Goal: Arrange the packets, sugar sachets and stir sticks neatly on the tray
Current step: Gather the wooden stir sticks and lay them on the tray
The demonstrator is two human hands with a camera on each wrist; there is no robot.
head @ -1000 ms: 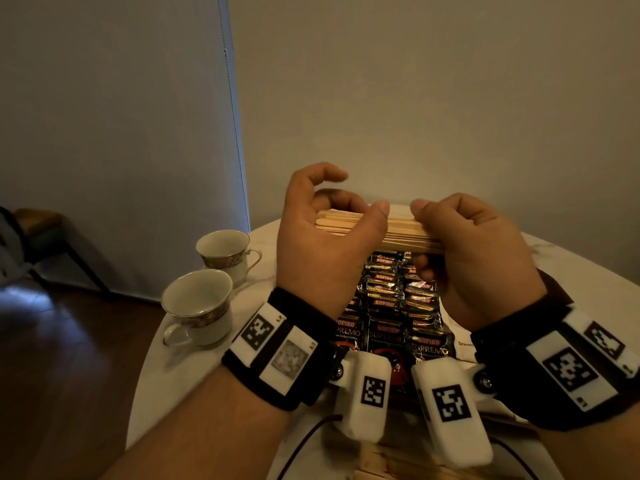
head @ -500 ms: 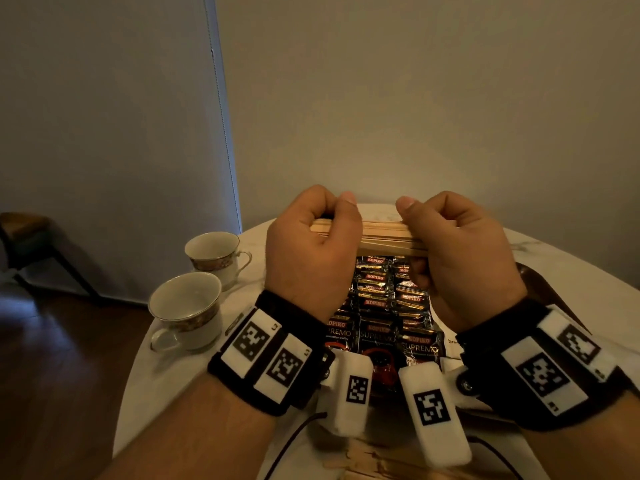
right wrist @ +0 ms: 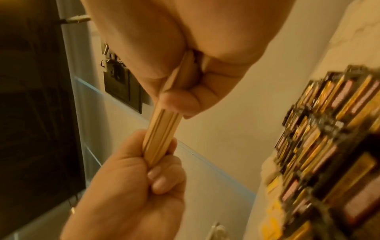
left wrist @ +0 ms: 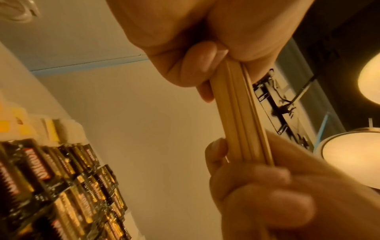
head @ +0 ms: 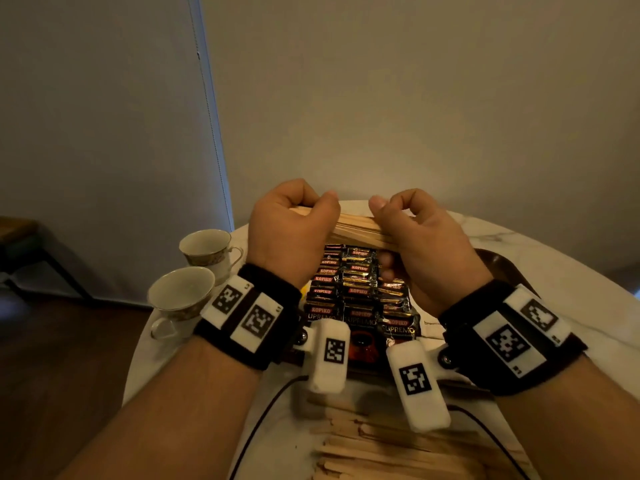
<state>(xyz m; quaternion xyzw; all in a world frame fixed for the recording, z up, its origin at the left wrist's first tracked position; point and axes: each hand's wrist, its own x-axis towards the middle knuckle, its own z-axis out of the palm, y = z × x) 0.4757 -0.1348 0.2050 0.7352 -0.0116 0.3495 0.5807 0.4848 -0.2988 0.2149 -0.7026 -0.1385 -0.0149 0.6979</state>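
Roughly halfway: packets are in rows, many sticks wait loose.

Nearest, loose stir sticks (head: 398,445) lie scattered on the table (head: 554,271), not yet arranged. Beyond them the coffee packets (head: 356,292) sit in neat rows on the tray (head: 498,265). Above these, left hand (head: 287,233) and right hand (head: 419,244) both clench one bundle of sticks (head: 356,227). I judge free room only at the tray's far edge; two cups (head: 194,271) crowd the left.
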